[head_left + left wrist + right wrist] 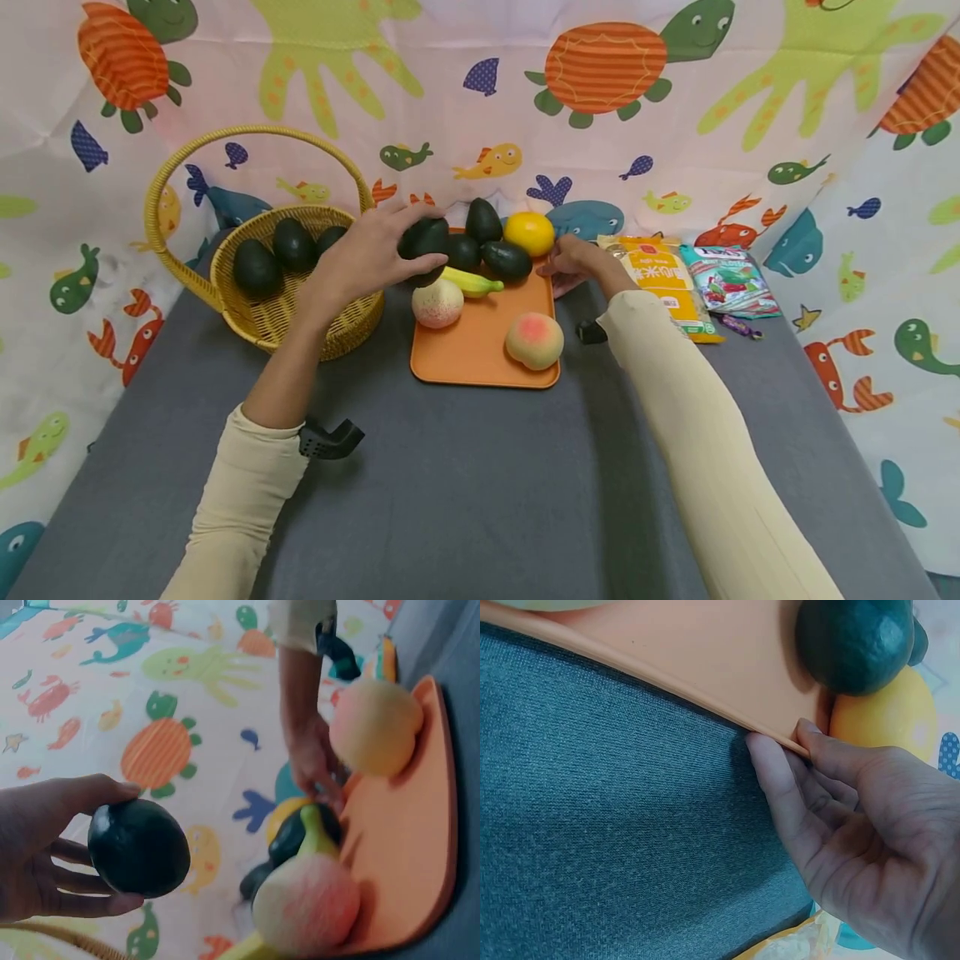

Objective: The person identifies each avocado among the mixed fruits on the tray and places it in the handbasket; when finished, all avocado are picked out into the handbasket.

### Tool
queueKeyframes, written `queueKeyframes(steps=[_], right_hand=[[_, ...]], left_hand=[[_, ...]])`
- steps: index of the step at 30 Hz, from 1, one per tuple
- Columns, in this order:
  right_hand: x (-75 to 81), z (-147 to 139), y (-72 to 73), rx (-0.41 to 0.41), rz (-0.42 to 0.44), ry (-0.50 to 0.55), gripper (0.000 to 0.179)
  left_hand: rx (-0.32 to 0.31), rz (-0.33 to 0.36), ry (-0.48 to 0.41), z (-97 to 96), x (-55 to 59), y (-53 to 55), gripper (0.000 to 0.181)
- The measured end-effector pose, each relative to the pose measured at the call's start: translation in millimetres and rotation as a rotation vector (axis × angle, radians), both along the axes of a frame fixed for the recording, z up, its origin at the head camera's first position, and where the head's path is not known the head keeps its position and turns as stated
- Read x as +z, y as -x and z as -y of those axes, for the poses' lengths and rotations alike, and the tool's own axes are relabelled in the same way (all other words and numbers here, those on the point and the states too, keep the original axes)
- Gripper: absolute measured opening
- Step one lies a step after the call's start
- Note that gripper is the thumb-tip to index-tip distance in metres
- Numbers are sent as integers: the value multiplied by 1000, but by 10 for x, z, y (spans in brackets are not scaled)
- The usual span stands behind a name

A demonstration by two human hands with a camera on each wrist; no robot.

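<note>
My left hand [363,250] holds a dark green avocado [139,847] between thumb and fingers, above the left side of the orange tray [480,358]. My right hand [877,817] pinches the tray's right rim near its far corner, thumb on top and a finger underneath. On the tray lie several fruits: a banana [474,282], a speckled peach [437,303], a smooth peach [534,341], a yellow lemon-like fruit [529,233] and more avocados [506,261]. Left of the tray, a yellow wicker basket [352,333] contains avocados [257,269], partly hidden by my left arm.
The basket's tall handle [153,208] arches up behind my left forearm. Right of the tray lie a yellow snack bag [663,279], a teal candy bag [731,279] and a small purple wrapped candy [738,326]. A printed cloth [450,83] hangs behind the grey table [480,483].
</note>
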State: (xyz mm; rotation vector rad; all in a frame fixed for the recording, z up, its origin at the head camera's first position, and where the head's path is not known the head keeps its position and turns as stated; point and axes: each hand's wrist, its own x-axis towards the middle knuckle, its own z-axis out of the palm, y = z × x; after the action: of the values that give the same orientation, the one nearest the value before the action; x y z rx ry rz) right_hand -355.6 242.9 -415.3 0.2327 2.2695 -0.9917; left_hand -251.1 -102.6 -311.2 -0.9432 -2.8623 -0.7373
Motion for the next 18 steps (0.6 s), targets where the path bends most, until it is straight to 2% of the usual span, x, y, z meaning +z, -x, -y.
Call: queueKeyframes(steps=[4, 12, 18], right_hand=[[32, -8, -14, -2, 3, -6, 23], [60, 21, -14, -13, 20, -14, 23], [58, 40, -15, -6, 16, -12, 22]], left_hand=[[43, 41, 59, 212, 8, 15, 61], [206, 147, 181, 728, -21, 28, 65], [285, 187, 261, 1108, -152, 97, 66]])
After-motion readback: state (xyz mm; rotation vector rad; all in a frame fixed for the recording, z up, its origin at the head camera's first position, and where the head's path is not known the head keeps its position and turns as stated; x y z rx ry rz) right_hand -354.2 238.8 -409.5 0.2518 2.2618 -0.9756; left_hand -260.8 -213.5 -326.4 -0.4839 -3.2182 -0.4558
